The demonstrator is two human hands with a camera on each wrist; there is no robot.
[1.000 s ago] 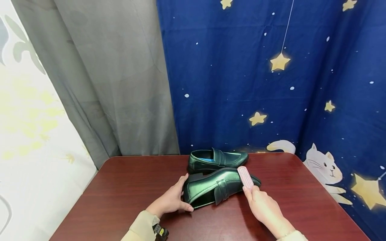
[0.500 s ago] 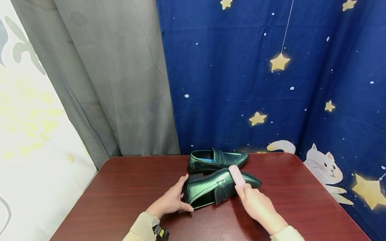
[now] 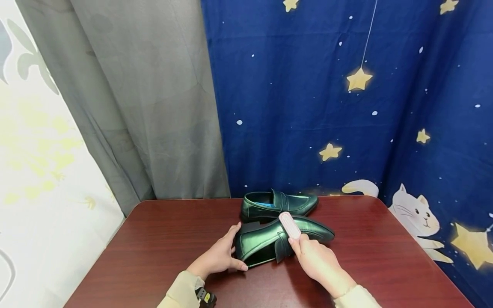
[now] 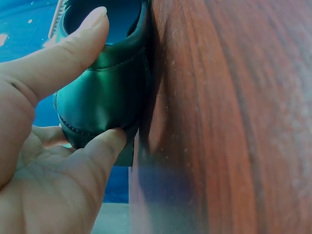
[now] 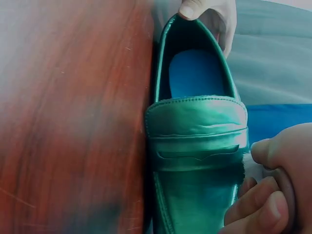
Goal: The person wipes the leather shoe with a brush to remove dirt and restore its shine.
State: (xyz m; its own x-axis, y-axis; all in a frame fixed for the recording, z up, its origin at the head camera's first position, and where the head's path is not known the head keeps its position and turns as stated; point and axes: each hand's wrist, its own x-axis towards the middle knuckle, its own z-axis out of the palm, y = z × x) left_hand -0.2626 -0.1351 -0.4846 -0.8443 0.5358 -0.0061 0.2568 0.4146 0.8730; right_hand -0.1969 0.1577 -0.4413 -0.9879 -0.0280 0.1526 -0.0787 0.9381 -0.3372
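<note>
A shiny dark green loafer [image 3: 256,242] lies on its side on the table, its opening toward me and its toe to the right. My left hand [image 3: 217,254] grips the heel end, thumb at the collar and fingers behind the heel [image 4: 102,97]. In my right hand [image 3: 317,261] is a pale pink brush [image 3: 289,225], held across the shoe's upturned side near the strap. White bristles [image 5: 251,168] touch that side in the right wrist view. Just behind lies the matching loafer [image 3: 302,204], upright, with a blue insole.
The reddish-brown wooden table [image 3: 165,231] has its far edge close behind the second shoe. A grey curtain [image 3: 154,107] and a blue star-patterned curtain [image 3: 289,107] hang beyond it. A small black device [image 3: 206,297] sits at my left wrist.
My right hand has slid the brush leftward along the shoe's side, from near the toe to the strap. The left hand and both shoes stay in place.
</note>
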